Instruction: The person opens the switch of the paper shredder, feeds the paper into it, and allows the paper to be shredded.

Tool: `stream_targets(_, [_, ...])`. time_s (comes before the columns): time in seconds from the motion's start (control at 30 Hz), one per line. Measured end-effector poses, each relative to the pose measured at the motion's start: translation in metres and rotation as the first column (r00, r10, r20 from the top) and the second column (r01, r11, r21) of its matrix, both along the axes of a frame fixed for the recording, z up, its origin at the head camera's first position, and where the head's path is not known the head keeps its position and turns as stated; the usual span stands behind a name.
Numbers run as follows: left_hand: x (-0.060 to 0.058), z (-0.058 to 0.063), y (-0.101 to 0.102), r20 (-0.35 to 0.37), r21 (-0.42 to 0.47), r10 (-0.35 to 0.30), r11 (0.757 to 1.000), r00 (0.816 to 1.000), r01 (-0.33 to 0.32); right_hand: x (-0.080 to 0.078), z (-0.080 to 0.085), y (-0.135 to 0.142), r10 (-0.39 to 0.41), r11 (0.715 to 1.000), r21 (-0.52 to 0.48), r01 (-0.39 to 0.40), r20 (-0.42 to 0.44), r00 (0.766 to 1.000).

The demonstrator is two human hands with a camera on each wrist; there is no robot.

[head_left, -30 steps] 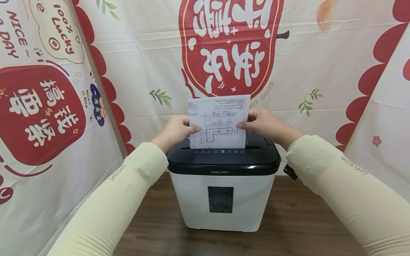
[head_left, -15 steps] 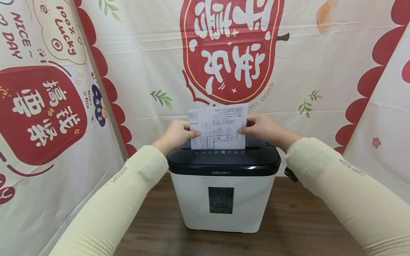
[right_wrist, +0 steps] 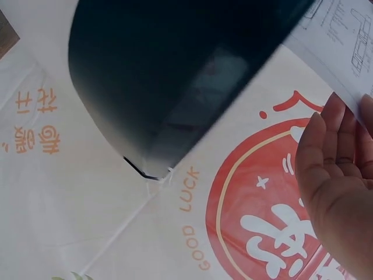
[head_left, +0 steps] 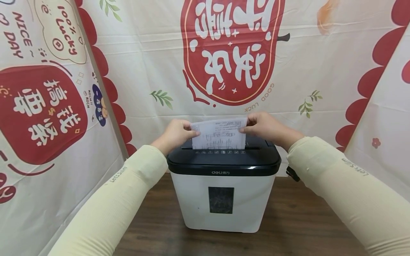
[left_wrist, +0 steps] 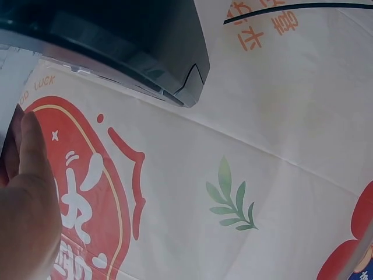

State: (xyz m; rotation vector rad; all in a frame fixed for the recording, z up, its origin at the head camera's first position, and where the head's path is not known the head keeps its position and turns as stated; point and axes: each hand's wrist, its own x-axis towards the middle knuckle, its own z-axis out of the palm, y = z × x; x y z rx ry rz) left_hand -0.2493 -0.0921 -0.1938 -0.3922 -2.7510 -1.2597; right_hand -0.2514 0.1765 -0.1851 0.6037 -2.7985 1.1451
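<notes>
A sheet of paper printed with a technical drawing stands upright in the slot of a paper shredder, which has a white bin and a black top. The lower part of the sheet is hidden inside the slot. At the sheet's left edge my left hand pinches it between thumb and fingers. My right hand pinches the opposite edge, thumb in front. In the right wrist view, the paper runs between the thumb and fingers, beside the shredder's dark top. The left wrist view shows only part of the left hand.
The shredder stands on a dark brown wooden table. A printed cloth with red emblems hangs behind and along both sides. Something small and black sits at the shredder's right, partly behind the sleeve.
The paper has sunk steadily into the slot, so less of it shows above. Both hands still hold its edges, now nearer the top edge of the sheet.
</notes>
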Motion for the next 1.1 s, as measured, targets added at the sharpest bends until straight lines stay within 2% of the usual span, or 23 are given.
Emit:
stream_targets(0.3, [-0.001,-0.004,-0.002,-0.009,-0.004,0.011,1.000,1.000,-0.011,-0.001,-0.007,0.001,-0.017,0.998,0.056,0.019,-0.033,0.999])
stream_targets(0.47, [-0.002,-0.009,-0.003,0.011,-0.036,0.009,0.999,1.000,-0.009,-0.002,-0.011,0.002,-0.018,0.999,0.047,0.019,-0.019,1.000])
stream_targets(0.67, [0.000,-0.012,-0.003,-0.001,-0.044,0.002,0.999,1.000,-0.002,-0.002,-0.016,0.002,-0.012,0.996,0.093,0.014,-0.017,1.000])
stream_targets(0.9, [0.002,-0.013,-0.002,-0.013,-0.060,-0.005,0.998,1.000,0.005,0.001,-0.022,0.001,0.003,0.977,0.212,0.014,-0.080,0.997])
stream_targets(1.1, [0.003,-0.012,-0.001,-0.018,-0.085,-0.004,0.996,1.000,0.002,0.003,-0.024,0.001,0.015,0.974,0.225,0.010,-0.108,0.994])
